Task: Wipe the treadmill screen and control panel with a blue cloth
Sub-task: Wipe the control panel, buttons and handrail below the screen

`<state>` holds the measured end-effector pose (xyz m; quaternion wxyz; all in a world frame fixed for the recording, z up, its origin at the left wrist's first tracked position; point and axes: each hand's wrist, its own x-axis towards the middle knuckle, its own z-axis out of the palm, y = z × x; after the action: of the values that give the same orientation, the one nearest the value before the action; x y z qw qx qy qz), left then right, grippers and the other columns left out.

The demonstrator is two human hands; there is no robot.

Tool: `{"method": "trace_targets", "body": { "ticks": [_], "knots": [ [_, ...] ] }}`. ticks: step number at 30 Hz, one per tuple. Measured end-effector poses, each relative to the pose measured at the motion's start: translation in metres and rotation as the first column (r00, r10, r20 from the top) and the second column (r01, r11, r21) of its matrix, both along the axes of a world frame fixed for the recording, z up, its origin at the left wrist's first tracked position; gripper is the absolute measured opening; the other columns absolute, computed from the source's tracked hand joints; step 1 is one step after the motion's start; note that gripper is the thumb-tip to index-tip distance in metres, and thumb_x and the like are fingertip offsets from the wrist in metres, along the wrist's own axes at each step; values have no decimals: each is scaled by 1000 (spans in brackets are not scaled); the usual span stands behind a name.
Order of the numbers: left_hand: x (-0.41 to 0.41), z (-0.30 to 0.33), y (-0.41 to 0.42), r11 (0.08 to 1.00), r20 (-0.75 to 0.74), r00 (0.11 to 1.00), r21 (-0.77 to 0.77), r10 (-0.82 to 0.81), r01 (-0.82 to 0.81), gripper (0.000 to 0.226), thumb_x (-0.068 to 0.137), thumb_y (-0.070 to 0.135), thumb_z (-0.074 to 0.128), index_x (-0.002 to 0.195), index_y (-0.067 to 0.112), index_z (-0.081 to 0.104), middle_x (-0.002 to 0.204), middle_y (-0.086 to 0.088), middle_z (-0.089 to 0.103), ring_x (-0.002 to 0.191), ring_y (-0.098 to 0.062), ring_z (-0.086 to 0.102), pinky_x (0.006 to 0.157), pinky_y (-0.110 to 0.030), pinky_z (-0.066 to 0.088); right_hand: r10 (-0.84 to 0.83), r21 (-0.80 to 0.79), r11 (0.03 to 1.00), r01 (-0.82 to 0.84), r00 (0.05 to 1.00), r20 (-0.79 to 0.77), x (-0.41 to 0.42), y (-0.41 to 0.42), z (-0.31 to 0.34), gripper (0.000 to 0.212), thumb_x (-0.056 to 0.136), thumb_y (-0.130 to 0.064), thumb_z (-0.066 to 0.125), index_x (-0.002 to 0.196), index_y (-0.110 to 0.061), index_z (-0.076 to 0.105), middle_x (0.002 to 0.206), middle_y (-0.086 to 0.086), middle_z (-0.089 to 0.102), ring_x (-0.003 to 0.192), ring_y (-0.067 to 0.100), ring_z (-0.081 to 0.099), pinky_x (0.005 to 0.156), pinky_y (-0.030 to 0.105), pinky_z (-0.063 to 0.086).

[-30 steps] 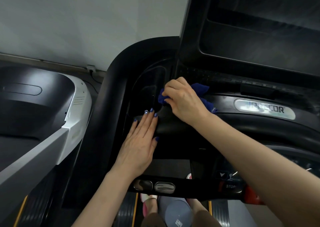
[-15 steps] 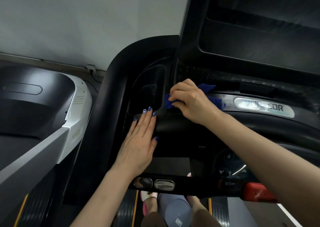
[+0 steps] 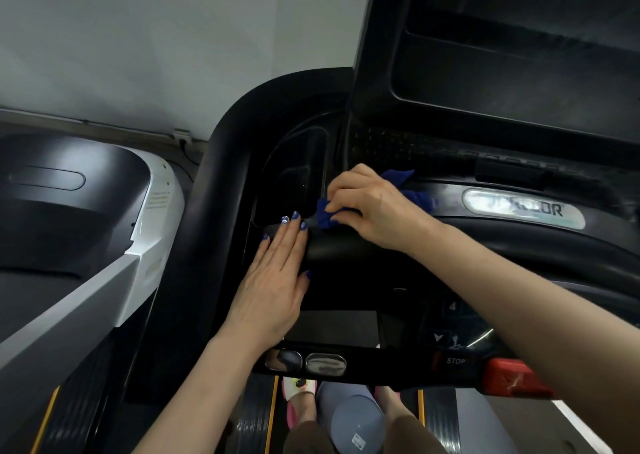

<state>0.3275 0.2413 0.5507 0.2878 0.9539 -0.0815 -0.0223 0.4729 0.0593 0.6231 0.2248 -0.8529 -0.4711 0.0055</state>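
Observation:
My right hand (image 3: 372, 208) grips a bunched blue cloth (image 3: 327, 215) and presses it on the black treadmill console, at the left end of the curved trim that carries a silver logo plate (image 3: 523, 209). Part of the cloth sticks out behind the hand. My left hand (image 3: 275, 280) lies flat with straight fingers on the console's left side, fingertips at the edge of a cup recess (image 3: 298, 176). The dark screen (image 3: 512, 62) rises above at the upper right. The control panel (image 3: 453, 329) with arrow keys is half hidden under my right forearm.
A red stop tab (image 3: 512, 379) and a STOP label (image 3: 455, 361) sit on the front crossbar with two metal sensor pads (image 3: 306, 363). A second treadmill (image 3: 86, 218), white and dark, stands on the left. Below are my feet and a grey cup (image 3: 356, 426) on the belt.
My right hand with the cloth slid right along the trim, then came back left and down toward the cup recess edge. My left hand stayed flat in place.

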Motion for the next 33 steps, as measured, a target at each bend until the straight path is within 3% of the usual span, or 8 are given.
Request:
{"method": "trace_targets", "body": {
  "ticks": [2, 6, 11, 14, 16, 23, 26, 33],
  "knots": [
    [-1, 1, 0, 1000, 2, 1000, -8, 1, -1, 66, 97, 44, 20, 157, 20, 1, 167, 5, -6, 152, -2, -12, 124, -34, 1, -57, 18, 998, 56, 998, 14, 3, -15, 4, 6, 79, -4, 76, 84, -5, 73, 97, 6, 67, 87, 26, 54, 80, 26, 44],
    [-1, 6, -4, 1000, -7, 1000, -7, 17, -17, 67, 98, 46, 18, 157, 20, 1, 168, 3, -5, 152, -4, -11, 125, -33, -4, -109, 9, 994, 109, 994, -6, -6, -10, 8, 6, 79, -9, 73, 85, -7, 73, 98, 4, 66, 91, 22, 52, 85, 8, 34],
    [9, 13, -17, 1000, 4, 1000, -12, -8, 8, 66, 98, 49, 16, 156, 24, -1, 167, 6, -7, 151, -1, -14, 122, -27, -11, -128, 2, 992, 129, 990, -57, -14, -8, 9, 25, 87, -34, 64, 85, -11, 73, 99, -1, 65, 94, 16, 51, 84, 17, 41],
    [9, 11, -19, 1000, 2, 1000, -10, -7, 7, 66, 98, 50, 16, 156, 23, -1, 167, 6, -7, 151, -1, -14, 123, -29, -6, -163, -5, 987, 163, 986, -28, -8, -23, 9, 7, 81, -13, 77, 83, -9, 72, 98, 2, 65, 91, 20, 52, 81, 24, 43],
    [8, 10, -18, 1000, 1, 1000, -4, -8, 8, 66, 99, 50, 15, 157, 23, -1, 167, 6, -8, 151, -2, -14, 124, -30, -6, -205, 8, 979, 206, 978, -41, -4, -26, 10, 11, 77, -4, 78, 83, -8, 70, 97, 3, 65, 91, 22, 52, 81, 23, 41],
    [5, 9, -19, 1000, 18, 1000, 10, -9, 9, 67, 100, 48, 20, 159, 20, 3, 168, 4, -5, 152, -4, -11, 124, -29, -6, -175, 1, 985, 175, 982, -74, -6, -34, 13, 15, 76, 2, 76, 85, -7, 70, 98, 4, 64, 91, 20, 50, 81, 23, 40],
    [6, 8, -20, 1000, 22, 1000, 20, -8, 8, 69, 100, 48, 20, 159, 18, 5, 168, 4, -5, 153, -5, -10, 125, -32, -3, -233, 38, 971, 236, 970, -64, 0, -45, 17, 16, 74, 5, 76, 84, -6, 70, 97, 5, 65, 90, 23, 51, 80, 30, 45],
    [12, 20, -35, 1000, 79, 997, 26, -19, 17, 69, 102, 49, 23, 159, 14, 7, 168, -1, -2, 154, -10, -8, 124, -34, -8, -199, -26, 980, 198, 974, -104, -1, -57, 21, 16, 76, 2, 77, 86, -8, 70, 101, 3, 64, 93, 21, 50, 83, 12, 37]
  ]
}}
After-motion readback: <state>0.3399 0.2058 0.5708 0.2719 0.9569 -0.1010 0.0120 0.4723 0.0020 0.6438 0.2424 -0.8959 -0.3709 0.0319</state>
